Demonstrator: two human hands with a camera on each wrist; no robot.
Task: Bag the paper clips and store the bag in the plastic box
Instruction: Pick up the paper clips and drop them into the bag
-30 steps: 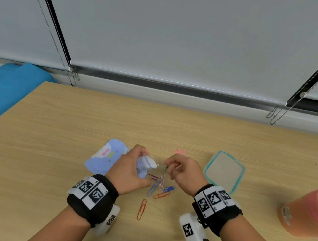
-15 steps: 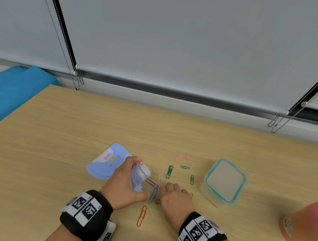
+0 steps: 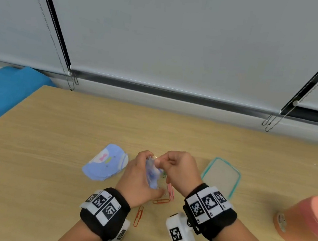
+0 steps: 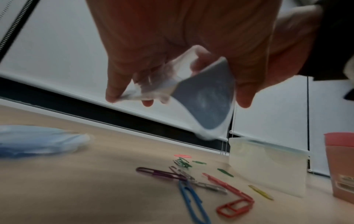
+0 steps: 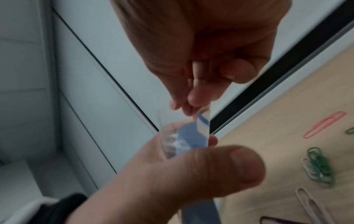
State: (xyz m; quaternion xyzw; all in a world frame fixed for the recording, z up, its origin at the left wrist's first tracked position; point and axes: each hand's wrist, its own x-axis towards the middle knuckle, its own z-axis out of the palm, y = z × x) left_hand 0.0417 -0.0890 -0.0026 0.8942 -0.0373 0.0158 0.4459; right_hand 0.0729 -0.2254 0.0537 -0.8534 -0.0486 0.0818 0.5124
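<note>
My left hand (image 3: pixel 141 175) grips a small blue-and-clear bag (image 3: pixel 151 176) above the table, mouth upward; the left wrist view shows it (image 4: pixel 206 103) curved between thumb and fingers. My right hand (image 3: pixel 169 161) is curled at the bag's top, and its fingertips (image 5: pixel 191 104) pinch the white-and-blue edge (image 5: pixel 203 124). I cannot make out a clip between those fingertips. Several coloured paper clips lie below the hands: orange (image 3: pixel 161 201), pink (image 3: pixel 170 192), blue (image 4: pixel 191 201), red (image 4: pixel 229 189). The clear plastic box (image 3: pixel 234 186) with a teal rim stands just to the right.
A pile of pale blue bags (image 3: pixel 105 162) lies left of my left hand. A pink-lidded orange container (image 3: pixel 304 219) stands at the far right. A window blind with hanging chains backs the table's far edge, and a blue cloth (image 3: pixel 7 90) lies off the left corner.
My right hand has come up from the clips on the table to the bag's mouth. My left hand has raised the bag more upright.
</note>
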